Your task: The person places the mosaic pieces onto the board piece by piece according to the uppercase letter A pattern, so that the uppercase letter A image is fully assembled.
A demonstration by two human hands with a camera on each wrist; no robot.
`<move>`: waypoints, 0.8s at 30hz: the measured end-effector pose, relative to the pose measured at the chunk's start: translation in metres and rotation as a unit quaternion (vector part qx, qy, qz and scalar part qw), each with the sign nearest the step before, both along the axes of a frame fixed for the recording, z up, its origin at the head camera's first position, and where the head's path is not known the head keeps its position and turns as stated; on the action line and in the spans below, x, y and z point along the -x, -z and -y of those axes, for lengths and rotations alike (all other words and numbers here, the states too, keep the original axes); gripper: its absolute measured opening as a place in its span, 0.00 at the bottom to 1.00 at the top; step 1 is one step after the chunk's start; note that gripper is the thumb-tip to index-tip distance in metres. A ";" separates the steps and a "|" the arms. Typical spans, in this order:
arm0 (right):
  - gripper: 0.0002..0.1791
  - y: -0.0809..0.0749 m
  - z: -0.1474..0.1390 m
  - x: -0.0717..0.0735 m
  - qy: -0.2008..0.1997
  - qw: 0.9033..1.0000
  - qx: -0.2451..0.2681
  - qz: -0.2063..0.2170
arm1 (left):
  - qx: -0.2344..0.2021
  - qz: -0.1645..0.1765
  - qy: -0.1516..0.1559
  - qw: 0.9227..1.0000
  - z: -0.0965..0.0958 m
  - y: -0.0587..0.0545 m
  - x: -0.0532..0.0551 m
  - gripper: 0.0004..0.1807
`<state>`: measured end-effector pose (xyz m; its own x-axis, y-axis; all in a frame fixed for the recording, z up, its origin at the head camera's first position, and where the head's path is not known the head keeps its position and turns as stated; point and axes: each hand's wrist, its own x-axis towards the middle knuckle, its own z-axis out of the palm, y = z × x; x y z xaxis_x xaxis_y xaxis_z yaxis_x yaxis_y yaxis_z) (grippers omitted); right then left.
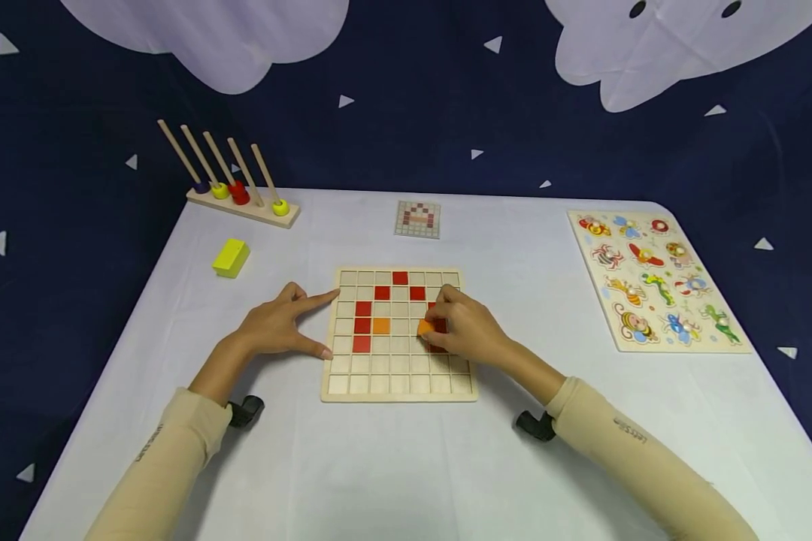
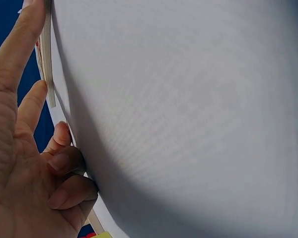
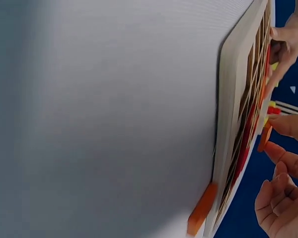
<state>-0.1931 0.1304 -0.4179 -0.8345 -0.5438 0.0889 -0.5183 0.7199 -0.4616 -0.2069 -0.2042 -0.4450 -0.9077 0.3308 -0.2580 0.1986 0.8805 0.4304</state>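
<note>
A wooden grid board (image 1: 399,386) lies mid-table, with several red square tiles (image 1: 362,326) and an orange tile (image 1: 381,326) in its cells. Thumb and index finger of my left hand (image 1: 274,324) are spread and touch the board's left edge; its other fingers are bent. Over the right half of the grid, my right hand (image 1: 472,329) pinches an orange tile (image 3: 264,137) between thumb and fingertip, and the right wrist view shows it held above the board. That hand covers some red tiles. Another orange tile (image 3: 202,210) lies against the board's outer edge in the right wrist view.
Behind the board lies a small pattern card (image 1: 417,219). A peg stand (image 1: 243,209) with coloured beads is at the back left, a yellow block (image 1: 231,258) in front of it. An insect puzzle board (image 1: 656,282) occupies the right side.
</note>
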 end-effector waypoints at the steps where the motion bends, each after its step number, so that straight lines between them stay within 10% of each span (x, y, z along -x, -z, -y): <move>1: 0.12 0.001 0.004 0.002 -0.003 1.000 -0.003 0.000 | 0.000 0.000 -0.001 1.000 0.000 0.001 0.000 0.62; 24: 0.11 0.013 0.036 0.013 -0.009 1.000 -0.005 0.028 | -0.001 0.002 0.000 1.000 0.000 -0.001 0.000 0.61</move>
